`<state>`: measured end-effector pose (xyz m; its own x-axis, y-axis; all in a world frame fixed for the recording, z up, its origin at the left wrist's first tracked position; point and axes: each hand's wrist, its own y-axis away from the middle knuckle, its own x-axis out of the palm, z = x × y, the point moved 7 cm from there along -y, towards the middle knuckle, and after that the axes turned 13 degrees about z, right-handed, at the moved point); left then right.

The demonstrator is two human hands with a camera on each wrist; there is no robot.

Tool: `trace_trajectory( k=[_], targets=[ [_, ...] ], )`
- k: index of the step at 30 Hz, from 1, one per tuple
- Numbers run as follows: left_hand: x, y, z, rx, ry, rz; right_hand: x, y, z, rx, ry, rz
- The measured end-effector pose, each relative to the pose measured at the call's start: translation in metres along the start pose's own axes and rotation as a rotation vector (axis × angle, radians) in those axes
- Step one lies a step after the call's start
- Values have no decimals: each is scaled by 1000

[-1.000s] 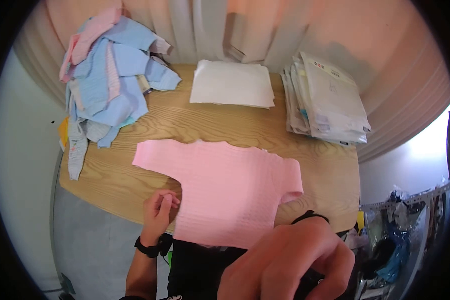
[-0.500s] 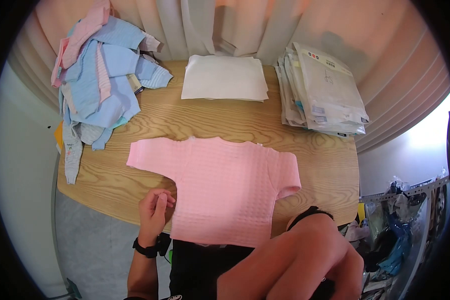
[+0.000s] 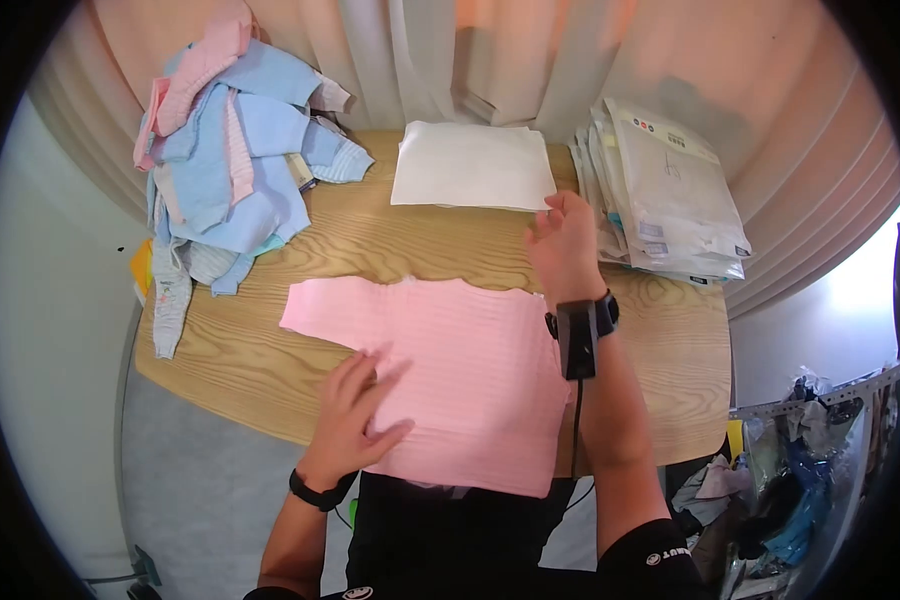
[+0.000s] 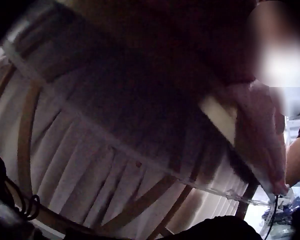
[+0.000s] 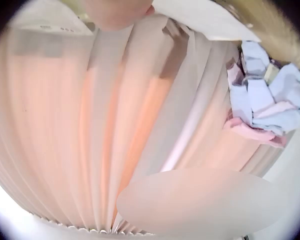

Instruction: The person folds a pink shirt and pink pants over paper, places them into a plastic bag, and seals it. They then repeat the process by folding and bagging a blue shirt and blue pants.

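And there's the change: the right hand (image 3: pixel 565 240), up close to the head camera half a second ago, is now stretched across the worktop (image 3: pixel 355 235) to the near right corner of the white sheets (image 3: pixel 472 165). Its fingers are bent at that corner, just beside the stacked plastic bags (image 3: pixel 675 190); whether they pinch a sheet, I cannot tell.

Over on the other side, the left hand (image 3: pixel 348 415) has opened too. Its thumb and fingers were drawn together beside the pink top (image 3: pixel 460 390); now they're spread, resting over its left edge below the sleeve.

The pink top is still flat on the near part of the worktop, left sleeve out to the side, right sleeve now mostly hidden by the right forearm (image 3: pixel 620 420). So the work now spans 2 places, as I read it: the left hand looks placed to steady the cloth, the right is at the sheets. The heap of clothes (image 3: pixel 205 150) at far left looks undisturbed.
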<state>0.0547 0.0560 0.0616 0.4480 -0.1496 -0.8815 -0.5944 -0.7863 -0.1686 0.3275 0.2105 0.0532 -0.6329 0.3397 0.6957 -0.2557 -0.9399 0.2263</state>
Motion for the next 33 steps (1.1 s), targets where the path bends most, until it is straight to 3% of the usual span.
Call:
trace_trajectory(
  k=[1, 5, 8, 11, 15, 17, 19, 23, 24, 29, 33],
  targets=[
    [10, -1, 2, 6, 13, 103, -11, -8, -3, 25, 54, -42],
    [19, -3, 5, -34, -44, 171, -25, -27, -11, 135, 98, -5],
    [21, -3, 8, -80, -65, 156, -23, -36, -15, 178, 9, 105],
    [18, -4, 13, -146, -78, 72, -14, -36, -6, 87, -7, 182],
    [13, 4, 23, -210, -22, -71, -6, -33, 4, 32, 200, 296],
    [14, 11, 33, -251, 30, -154, 5, -13, 15, -36, 291, 336],
    [12, 21, 53, -398, 128, -272, 22, 24, 22, -9, 288, 409],
    [2, 15, 43, -315, 66, -243, 10, 107, 11, 22, 403, 535],
    [6, 17, 52, -321, 187, -244, -1, 126, 4, 56, 395, 577],
    [17, 29, 72, -239, 583, -337, -50, 186, -24, 120, 615, 497],
    [2, 26, 59, -238, 469, -281, -74, 206, -37, 135, 761, 430]
  ],
)
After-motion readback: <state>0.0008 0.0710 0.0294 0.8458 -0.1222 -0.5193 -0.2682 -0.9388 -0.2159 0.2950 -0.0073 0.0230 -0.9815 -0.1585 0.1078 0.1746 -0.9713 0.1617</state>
